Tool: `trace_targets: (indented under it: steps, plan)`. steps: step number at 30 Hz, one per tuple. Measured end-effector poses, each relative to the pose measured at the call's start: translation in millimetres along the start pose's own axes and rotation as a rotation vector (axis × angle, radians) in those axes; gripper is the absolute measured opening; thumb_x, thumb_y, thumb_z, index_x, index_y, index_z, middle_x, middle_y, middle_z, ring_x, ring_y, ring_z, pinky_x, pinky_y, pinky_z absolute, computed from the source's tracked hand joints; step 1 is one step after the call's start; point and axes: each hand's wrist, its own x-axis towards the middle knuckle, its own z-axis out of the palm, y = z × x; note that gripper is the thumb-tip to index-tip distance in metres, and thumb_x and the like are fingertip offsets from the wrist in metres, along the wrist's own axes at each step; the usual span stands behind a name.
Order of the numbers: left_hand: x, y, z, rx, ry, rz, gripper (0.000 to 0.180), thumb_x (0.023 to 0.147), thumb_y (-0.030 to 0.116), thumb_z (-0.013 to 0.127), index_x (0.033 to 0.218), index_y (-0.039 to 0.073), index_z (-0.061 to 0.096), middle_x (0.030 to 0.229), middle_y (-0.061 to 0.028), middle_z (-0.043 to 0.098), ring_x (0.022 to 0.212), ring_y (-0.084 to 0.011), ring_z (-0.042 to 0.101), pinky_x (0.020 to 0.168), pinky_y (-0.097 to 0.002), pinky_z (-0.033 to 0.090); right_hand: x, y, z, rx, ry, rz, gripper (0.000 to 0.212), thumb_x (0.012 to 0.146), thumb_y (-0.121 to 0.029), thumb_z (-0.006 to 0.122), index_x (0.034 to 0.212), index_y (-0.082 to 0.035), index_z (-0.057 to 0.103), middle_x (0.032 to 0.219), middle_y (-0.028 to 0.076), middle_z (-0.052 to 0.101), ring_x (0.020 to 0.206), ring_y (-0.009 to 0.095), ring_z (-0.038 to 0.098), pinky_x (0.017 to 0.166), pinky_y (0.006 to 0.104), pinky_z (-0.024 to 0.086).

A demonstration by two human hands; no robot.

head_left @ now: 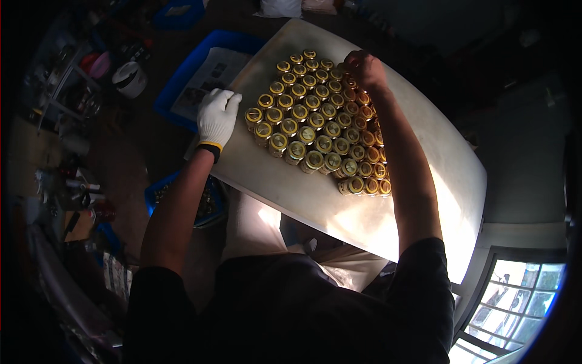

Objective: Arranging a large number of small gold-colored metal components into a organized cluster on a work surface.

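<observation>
Many short gold-coloured metal cylinders (312,120) with round, ringed tops stand upright in a close cluster on a pale table (276,188). My left hand (216,117), in a white knit glove with a dark cuff, is at the table's left edge, beside the cluster. Its fingers are curled in, and whatever they may hold is hidden. Bare, my right hand (367,70) reaches over the far right side of the cluster. Its fingers are bent together at the cylinder tops, hiding what is between them. My right forearm covers some of the cluster's right side.
A blue tray (171,91) with printed paper lies beyond the table's left edge. Lower left is a blue bin (151,197) with small parts. A white bucket (129,80) stands farther left. Bright sunlight falls on the table's near right part, by a window (515,297).
</observation>
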Motion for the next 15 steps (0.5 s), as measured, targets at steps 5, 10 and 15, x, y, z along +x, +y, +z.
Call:
trace_targets:
  steps: [5, 10, 15]
  plan:
    - [0.7, -0.9, 0.0, -0.009, 0.001, 0.005, 0.024, 0.098, 0.026, 0.073, 0.096, 0.004, 0.078, 0.099, -0.0152, 0.074, 0.099, -0.0381, 0.069, 0.089, -0.0486, 0.054, -2.8, -1.2, -6.4, -0.074, 0.122, -0.171, 0.019, 0.090, -0.032, 0.078, 0.098, -0.014, 0.081, 0.099, 0.012, 0.081, 0.098, 0.032, 0.078, 0.088, 0.0438, 0.060]
    - [-1.1, -1.4, 1.6, -0.003, 0.011, -0.025, 0.023, 0.098, 0.026, 0.073, 0.096, 0.004, 0.078, 0.097, -0.0143, 0.074, 0.098, -0.0376, 0.069, 0.088, -0.0483, 0.054, -5.4, 13.2, -27.2, 0.056, 0.250, -0.043, 0.016, 0.091, -0.026, 0.074, 0.096, -0.013, 0.081, 0.096, 0.012, 0.081, 0.092, 0.034, 0.079, 0.083, 0.0429, 0.061]
    - [-0.2, -0.5, -0.5, -0.007, -0.009, -0.020, 0.023, 0.098, 0.026, 0.073, 0.096, 0.004, 0.078, 0.097, -0.0141, 0.074, 0.098, -0.0372, 0.069, 0.088, -0.0482, 0.054, -11.1, 16.9, -22.8, -0.012, 0.106, 0.039, 0.017, 0.091, -0.025, 0.069, 0.095, -0.015, 0.082, 0.092, 0.013, 0.080, 0.091, 0.034, 0.079, 0.083, 0.0433, 0.061]
